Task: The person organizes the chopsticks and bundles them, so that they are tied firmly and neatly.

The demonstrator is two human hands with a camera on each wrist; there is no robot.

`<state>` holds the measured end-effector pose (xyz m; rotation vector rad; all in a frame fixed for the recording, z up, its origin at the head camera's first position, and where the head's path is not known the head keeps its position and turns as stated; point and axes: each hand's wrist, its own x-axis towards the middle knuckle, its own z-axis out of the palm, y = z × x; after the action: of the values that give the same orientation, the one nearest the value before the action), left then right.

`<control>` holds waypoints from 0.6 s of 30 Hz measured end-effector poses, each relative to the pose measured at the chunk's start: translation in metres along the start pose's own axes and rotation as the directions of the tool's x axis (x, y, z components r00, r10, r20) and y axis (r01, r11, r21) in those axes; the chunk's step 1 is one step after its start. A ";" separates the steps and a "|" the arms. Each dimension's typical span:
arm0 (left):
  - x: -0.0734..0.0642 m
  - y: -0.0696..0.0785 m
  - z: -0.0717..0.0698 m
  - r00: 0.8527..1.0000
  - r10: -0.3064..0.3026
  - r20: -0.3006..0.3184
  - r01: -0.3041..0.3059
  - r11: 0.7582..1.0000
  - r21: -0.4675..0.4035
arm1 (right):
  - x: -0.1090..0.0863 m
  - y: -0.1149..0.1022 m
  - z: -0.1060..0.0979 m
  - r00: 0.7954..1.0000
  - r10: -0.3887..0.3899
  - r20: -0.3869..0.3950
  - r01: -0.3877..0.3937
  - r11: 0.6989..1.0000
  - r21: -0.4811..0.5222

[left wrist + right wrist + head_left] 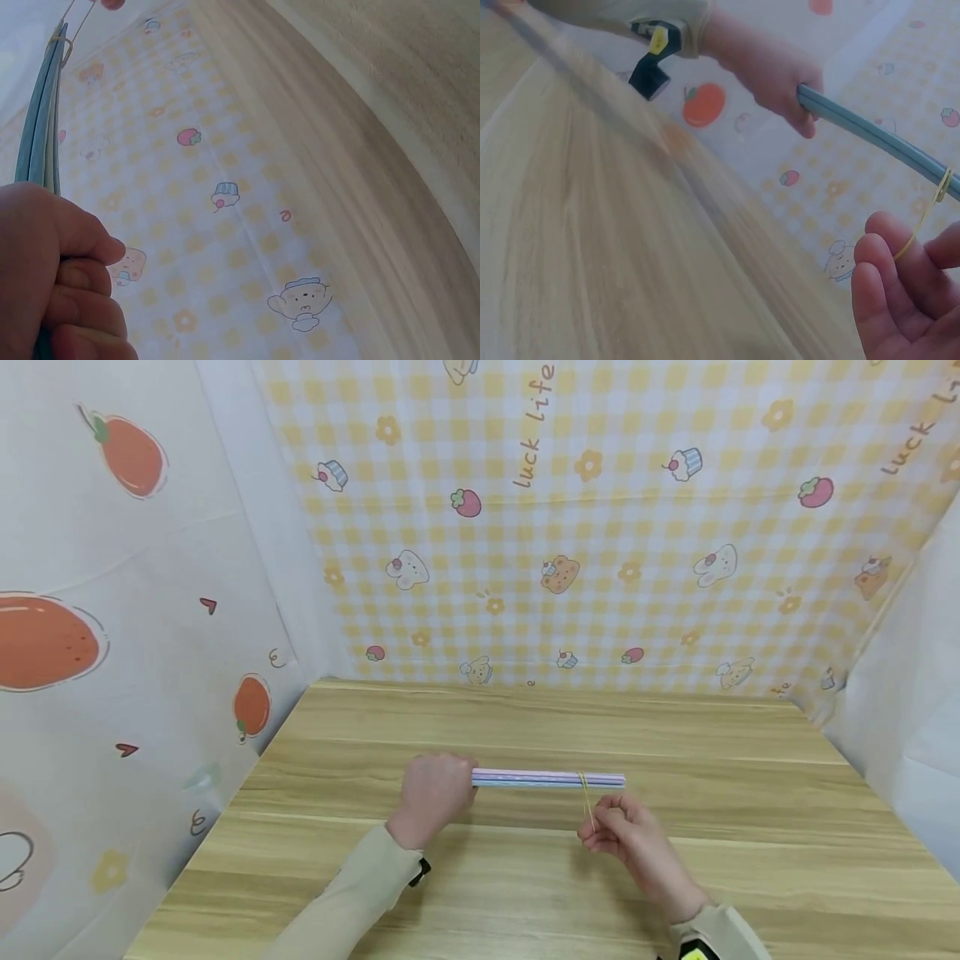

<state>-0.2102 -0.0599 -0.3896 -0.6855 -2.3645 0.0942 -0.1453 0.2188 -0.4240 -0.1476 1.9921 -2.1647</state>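
Observation:
My left hand (pixel 438 789) grips one end of a bundle of thin pastel straws (pixel 525 778) in pink, purple and light blue. The bundle lies level above the table and points right. A thin yellow rubber band (pixel 587 810) loops round it close to the free right end. Below that end, my right hand (pixel 628 837) pinches the band between thumb and finger and draws it down, away from the straws. In the left wrist view, curled fingers (pixel 82 304) wrap the straws (pixel 37 127). The right wrist view shows the band (pixel 928 217) stretched taut.
Beneath both hands is a wood-grain table (pixel 525 877). A yellow checked cloth (pixel 525 527) with cartoon prints hangs behind its far edge. White cloth walls (pixel 180 568) stand at the left and right sides. A dark device (pixel 420 871) is strapped to the left wrist.

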 end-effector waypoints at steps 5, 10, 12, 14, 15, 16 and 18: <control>0.000 -0.001 -0.001 1.000 -0.020 -0.003 0.020 1.000 0.002 | -0.004 0.005 0.001 0.999 0.043 0.021 -0.041 0.995 -0.090; 0.001 -0.003 -0.002 0.998 -0.057 0.027 0.057 0.998 -0.007 | -0.007 0.004 0.003 0.997 0.042 0.061 -0.033 0.990 -0.140; 0.001 -0.004 -0.002 0.996 -0.073 0.043 0.074 0.997 -0.008 | -0.009 0.003 0.005 0.994 -0.016 0.106 0.034 0.986 -0.166; 0.001 -0.004 -0.002 0.995 -0.084 0.058 0.085 0.996 -0.006 | -0.011 0.001 0.007 0.982 -0.105 0.159 0.136 0.970 -0.200; 0.001 -0.004 -0.002 0.994 -0.090 0.065 0.091 0.996 -0.006 | -0.012 0.000 0.008 0.969 -0.157 0.189 0.196 0.957 -0.212; 0.001 -0.004 -0.003 0.992 -0.097 0.077 0.098 0.995 -0.009 | -0.014 0.000 0.009 0.956 -0.205 0.209 0.250 0.944 -0.216; 0.001 -0.002 -0.002 0.989 -0.110 0.097 0.112 0.994 -0.016 | -0.016 -0.001 0.011 0.924 -0.300 0.236 0.350 0.912 -0.213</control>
<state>-0.2105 -0.0617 -0.3865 -0.5695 -2.4944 0.0549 -0.1279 0.2113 -0.4210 -0.7571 2.2431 -1.9615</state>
